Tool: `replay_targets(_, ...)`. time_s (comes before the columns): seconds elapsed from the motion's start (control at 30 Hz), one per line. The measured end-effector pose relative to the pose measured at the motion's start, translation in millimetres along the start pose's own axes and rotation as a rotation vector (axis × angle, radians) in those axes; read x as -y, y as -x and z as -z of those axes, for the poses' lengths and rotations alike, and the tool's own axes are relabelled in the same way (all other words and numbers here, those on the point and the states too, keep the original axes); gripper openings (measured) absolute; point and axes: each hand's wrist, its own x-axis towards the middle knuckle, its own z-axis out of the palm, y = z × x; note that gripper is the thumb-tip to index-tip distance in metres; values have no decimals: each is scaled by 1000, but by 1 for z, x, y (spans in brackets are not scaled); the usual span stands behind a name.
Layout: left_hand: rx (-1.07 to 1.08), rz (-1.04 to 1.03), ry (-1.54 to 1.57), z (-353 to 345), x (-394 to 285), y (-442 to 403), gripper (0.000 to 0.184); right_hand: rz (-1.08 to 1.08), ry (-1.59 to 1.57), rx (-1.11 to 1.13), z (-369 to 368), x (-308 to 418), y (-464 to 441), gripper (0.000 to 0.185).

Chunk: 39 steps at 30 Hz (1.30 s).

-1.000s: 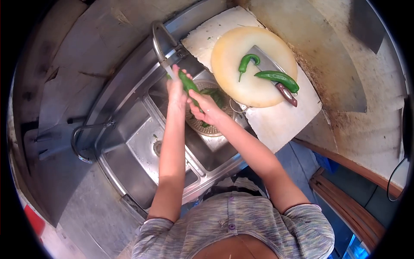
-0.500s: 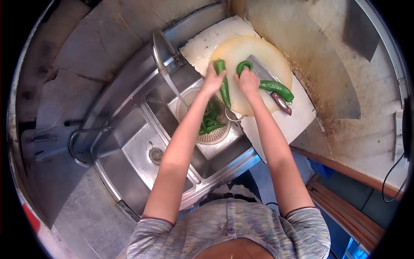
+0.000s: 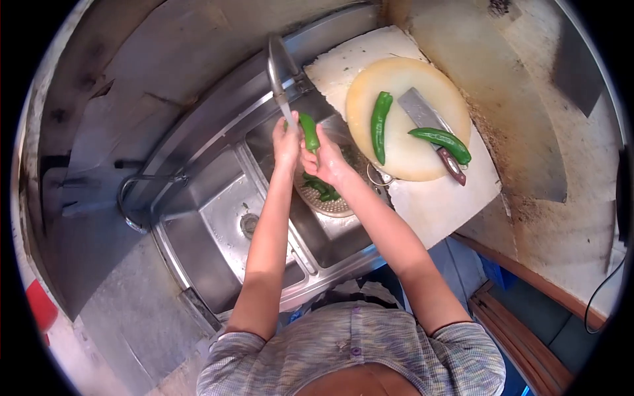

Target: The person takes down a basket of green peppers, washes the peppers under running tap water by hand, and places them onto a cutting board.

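Broadly, the double sink takes up the middle, its right basin beside the pale worktop. On that worktop lies a round cutting board, and in the right basin sits a perforated colander with small green peppers in it. A curved tap runs water down onto the left hand. The right hand has its fingers closed around the lower part of a green pepper, above the colander; the left fingers are bent beside that pepper, though whether they grip it I cannot tell. On the cutting board, a cleaver lies flat, with one long pepper left of its blade and another pepper crossing it near the brown handle.
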Motion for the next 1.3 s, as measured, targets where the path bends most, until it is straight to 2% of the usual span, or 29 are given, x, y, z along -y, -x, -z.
replay_targets(0.07, -103, -306, -232, 18, 6, -6, 29, -16, 129, -59, -4, -6, -8, 49)
replay_targets(0.13, -186, -464, -482, 26, -2, 6, 26, 18, 384, -192, -13, -5, -17, 50)
replay_targets(0.2, -130, -321, -536, 26, -19, 20, 25, 80, 596, -249, -21, 0, -27, 50)
replay_targets(0.27, -88, -347, -569, 23, -27, 32, 26, 156, 807, -235, -24, 4, -38, 49)
replay_targets(0.4, 122, -352, -625, 32, 4, 18, 29, 630, 1685, -318, -35, 14, -54, 41)
replay_targets(0.43, 166, -358, -484, 34, 13, 12, 29, 592, 1687, -330, -42, 18, -47, 38)
replay_targets(0.53, 174, -124, 41, 20, 8, 9, 28, 589, 1357, -369, -28, 18, -47, 35)
replay_targets(0.57, 176, -89, 70, 15, 4, 5, 27, 524, 970, -340, -22, 11, -44, 32)
replay_targets(0.63, 101, -99, 127, 3, 1, 2, 26, 499, 877, -330, -10, 0, -29, 31)
replay_targets(0.7, -2, -98, 79, -11, 1, 1, 27, 424, 850, -322, 0, -3, -15, 30)
replay_targets(0.73, 6, -198, -39, -14, 7, -5, 25, 338, 817, -374, 2, 0, -11, 35)
replay_targets(0.8, 90, -257, -299, -14, 11, -10, 25, 125, 744, -336, 8, 28, -4, 42)
replay_targets(0.83, 84, -317, -316, -14, 13, -18, 25, 74, 685, -332, 16, 37, -9, 48)
replay_targets(0.87, 79, -379, -334, -14, 17, -27, 25, -95, 410, -219, 19, 51, -10, 52)
replay_targets(0.9, 74, -444, -350, -15, 15, -28, 26, -122, 358, -160, 18, 60, -11, 53)
replay_targets(0.93, 82, -360, -235, -17, 14, -28, 26, -147, 307, -100, 16, 65, -11, 54)
replay_targets(1.0, 100, -194, -5, -26, -4, -22, 28, -139, 354, -48, 4, 63, -11, 51)
replay_targets(1.03, 206, -17, 162, -24, -6, -22, 29, -133, 378, -23, -3, 60, -11, 49)
replay_targets(1.13, 309, 54, 137, -24, -24, -1, 30, 51, 420, -252, -22, 47, -15, 43)
replay_targets(1.2, 188, -4, 82, -21, -21, -4, 33, 111, 422, -308, -23, 34, -20, 38)
replay_targets(1.27, 10, -26, -5, -19, -19, -8, 34, 245, 603, -273, -27, 16, -21, 38)
replay_targets(1.3, -55, -70, 98, -19, -14, -14, 36, 252, 599, -219, -26, 9, -21, 38)
